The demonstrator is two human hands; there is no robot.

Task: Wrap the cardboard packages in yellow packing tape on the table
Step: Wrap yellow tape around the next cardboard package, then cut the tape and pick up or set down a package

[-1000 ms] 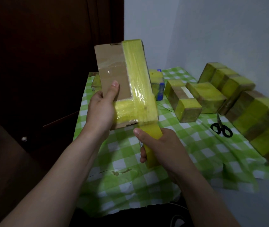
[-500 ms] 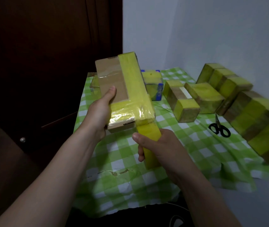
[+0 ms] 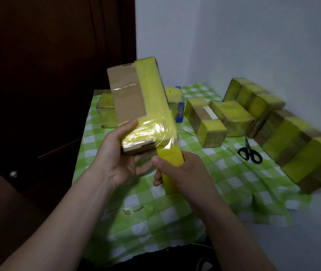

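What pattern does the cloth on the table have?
The tablecloth has green and white checks, seen plainly in the head view, the only one.

Dim light; the door (image 3: 48, 75) at 9 o'clock is near-black. Glare glints on the taped package (image 3: 148, 132) at centre. The wrapped packages (image 3: 302, 153) at 3 o'clock are blurred.

One half-wrapped cardboard package (image 3: 130, 100), one yellow tape roll (image 3: 170, 159), one pair of scissors (image 3: 250, 155). Finished packages (image 3: 211, 132) on the desk (image 3: 175, 212): two mid-desk, roughly five along the right; two yellow boxes (image 3: 173, 94) far
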